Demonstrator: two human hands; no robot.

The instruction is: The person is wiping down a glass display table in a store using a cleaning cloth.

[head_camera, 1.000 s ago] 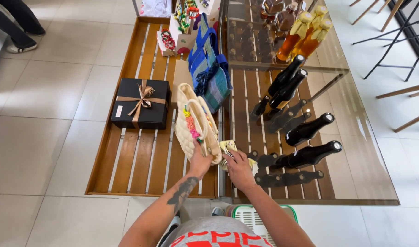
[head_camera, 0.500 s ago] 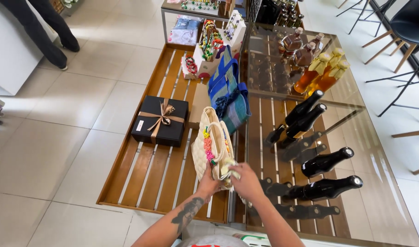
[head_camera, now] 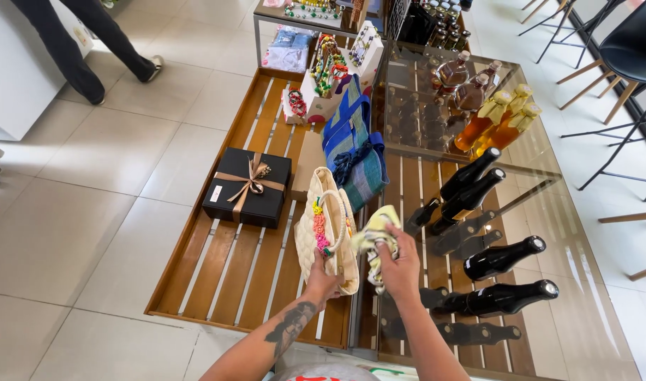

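Left hand (head_camera: 321,281) closed on the lower edge of the cream quilted bag (head_camera: 328,236), pinning it on the slatted wooden display (head_camera: 217,271). Right hand (head_camera: 401,264) fingers curled tight around a bunched yellow cloth (head_camera: 374,238), now lifted clear, just beside the bag's right side; a second ago flat on the surface with cloth spread beneath. Judged: wiping pass interrupted, cloth being regathered. Black gift box (head_camera: 247,187) with ribbon well left of bag, blue woven bag (head_camera: 353,152) touching behind, dark bottles (head_camera: 503,257) right, under glass top (head_camera: 584,282).
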